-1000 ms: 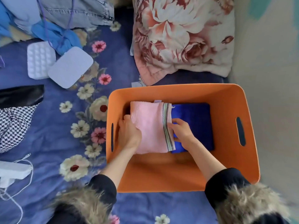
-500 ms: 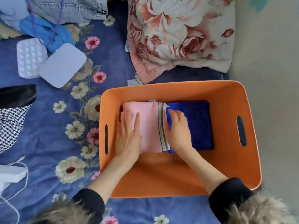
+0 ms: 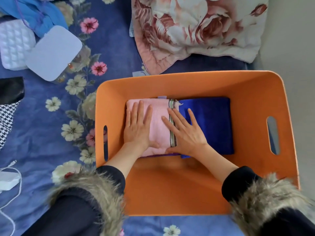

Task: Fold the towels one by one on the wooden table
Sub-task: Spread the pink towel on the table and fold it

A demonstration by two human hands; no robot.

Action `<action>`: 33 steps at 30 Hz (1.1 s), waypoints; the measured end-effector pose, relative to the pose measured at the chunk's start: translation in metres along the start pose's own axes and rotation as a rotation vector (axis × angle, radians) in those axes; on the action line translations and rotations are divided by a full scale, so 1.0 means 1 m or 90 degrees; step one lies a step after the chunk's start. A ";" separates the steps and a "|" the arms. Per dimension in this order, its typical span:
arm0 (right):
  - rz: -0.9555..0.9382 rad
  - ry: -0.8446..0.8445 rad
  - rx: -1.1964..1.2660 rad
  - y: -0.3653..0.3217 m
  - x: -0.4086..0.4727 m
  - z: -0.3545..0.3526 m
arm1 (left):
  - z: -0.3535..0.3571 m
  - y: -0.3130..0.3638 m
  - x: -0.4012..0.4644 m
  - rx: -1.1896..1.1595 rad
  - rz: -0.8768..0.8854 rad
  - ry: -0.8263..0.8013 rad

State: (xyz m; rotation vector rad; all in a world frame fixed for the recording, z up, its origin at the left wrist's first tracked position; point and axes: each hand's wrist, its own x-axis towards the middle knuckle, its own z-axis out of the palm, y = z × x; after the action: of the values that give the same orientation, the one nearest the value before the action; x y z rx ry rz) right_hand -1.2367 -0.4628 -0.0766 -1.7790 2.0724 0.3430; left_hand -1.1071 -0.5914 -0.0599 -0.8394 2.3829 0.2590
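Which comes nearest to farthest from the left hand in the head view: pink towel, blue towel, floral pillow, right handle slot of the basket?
1. pink towel, directly under the left hand
2. blue towel, just to its right
3. floral pillow and right handle slot: too close to call

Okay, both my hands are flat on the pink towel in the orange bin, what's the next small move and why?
Probably lift both hands straight up and out. The pink towel already lies folded flat beside the blue towel in the orange bin, and the left hand and right hand only press it with straight fingers.
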 end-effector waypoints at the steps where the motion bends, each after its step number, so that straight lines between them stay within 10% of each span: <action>1: 0.001 -0.002 -0.003 0.001 0.003 0.003 | 0.001 -0.002 0.004 -0.002 0.007 -0.005; 8: -0.019 -0.056 -0.005 0.002 0.009 -0.001 | -0.003 -0.009 0.007 -0.010 0.037 -0.054; 19: 0.279 0.087 0.556 0.003 -0.088 -0.086 | -0.060 -0.007 -0.069 -0.190 0.078 -0.041; 25: 0.322 0.275 0.539 -0.013 -0.166 -0.155 | -0.143 0.025 -0.135 -0.307 0.189 0.191; 33: 0.416 0.415 0.393 -0.053 -0.291 -0.227 | -0.196 0.053 -0.243 -0.322 0.363 0.256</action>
State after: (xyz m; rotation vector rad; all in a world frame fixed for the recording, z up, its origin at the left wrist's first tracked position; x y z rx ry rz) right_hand -1.1785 -0.3092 0.2589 -0.8685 2.7451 -0.7433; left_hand -1.0803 -0.4972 0.2410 -0.4134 2.9565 1.0375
